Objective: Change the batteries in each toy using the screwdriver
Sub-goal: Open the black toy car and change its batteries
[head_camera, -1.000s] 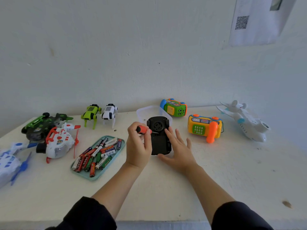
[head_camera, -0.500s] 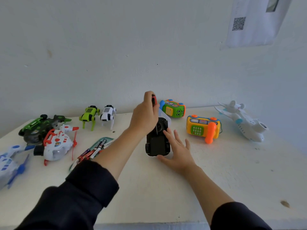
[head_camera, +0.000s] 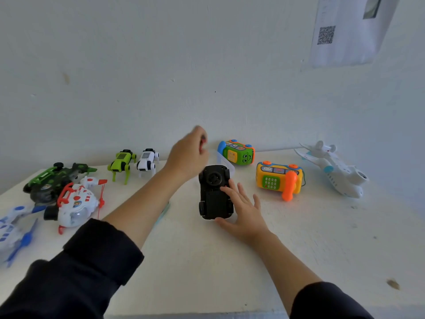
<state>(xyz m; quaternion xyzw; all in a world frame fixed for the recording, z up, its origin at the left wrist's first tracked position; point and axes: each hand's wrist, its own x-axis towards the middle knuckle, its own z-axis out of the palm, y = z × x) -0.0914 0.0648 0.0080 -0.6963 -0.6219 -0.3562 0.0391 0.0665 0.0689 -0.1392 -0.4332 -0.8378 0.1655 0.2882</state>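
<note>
White table (head_camera: 310, 261) against a white wall (head_camera: 138, 65), with a sheet of paper (head_camera: 345, 31) carrying a QR code taped up top right. Using the black toy car (head_camera: 215, 199) as the landmark: it's lying belly-up near the middle of the table, wheels in the air, nose pointing toward the wall.

Well off to the car's right is a white toy airplane (head_camera: 333, 171). Far left of the car there's a green and black toy vehicle (head_camera: 55, 178), a white and red toy helicopter (head_camera: 76, 203) in front of it, and a blue and white toy (head_camera: 11, 229) cut off by the frame edge. Between the car and the airplane sits an orange and yellow toy phone (head_camera: 279, 179). Behind the car, by the wall, is a green toy camera (head_camera: 236, 152), and a clear plastic container (head_camera: 223, 161) pokes out just behind the car. Left of the car, near the wall, stand a lime green robot dog (head_camera: 120, 163) and a white robot dog (head_camera: 147, 161) side by side.

Right hand (head_camera: 243, 215) rests flat against the car's right side, fingers (head_camera: 227, 192) straight and lying on the underside. Left hand (head_camera: 188, 155) is lifted above and behind the car, a bit blurry, fingers curled around the red-handled screwdriver (head_camera: 202, 143); only a sliver of handle shows.
</note>
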